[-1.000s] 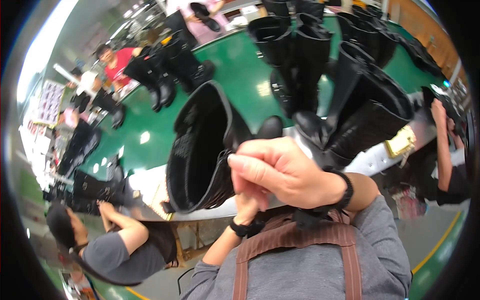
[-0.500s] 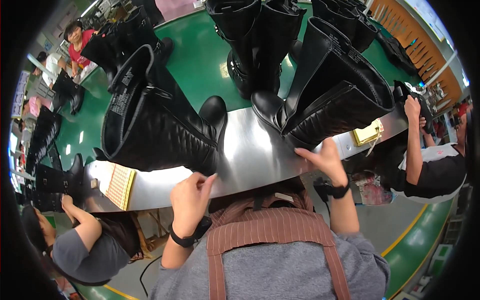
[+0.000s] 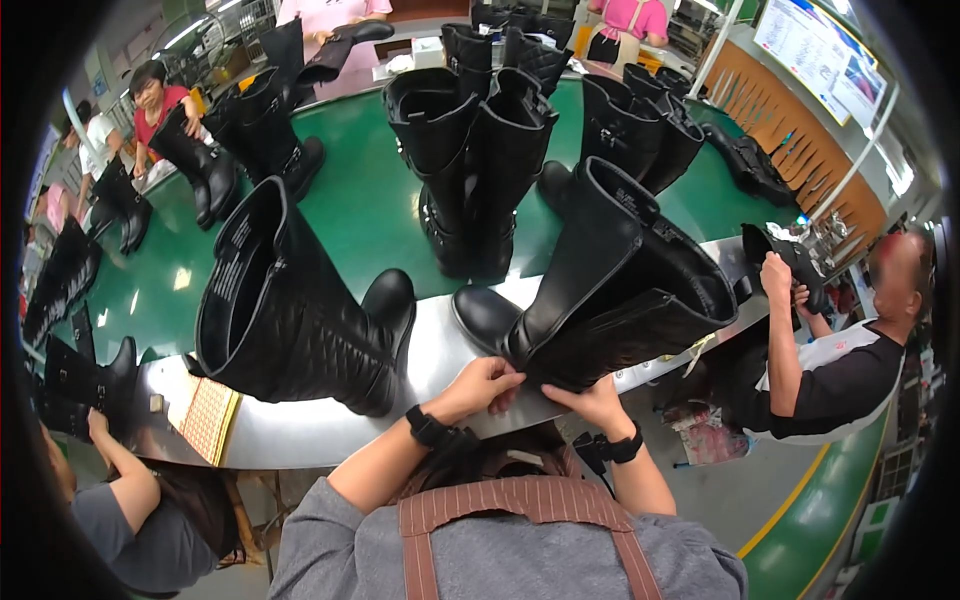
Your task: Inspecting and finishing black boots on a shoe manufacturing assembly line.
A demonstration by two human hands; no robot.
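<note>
Grip unclear, our curled left hand and half-open right hand sit at the near right boot.

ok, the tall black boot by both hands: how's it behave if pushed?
The tall black boot may tip, as its shaft rises high above the foot. The shaft is probably stiff, standing open unheld. The shiny metal strip beneath might let it slide.

Left hand and right hand beside a black boot; second boot leftward
</note>
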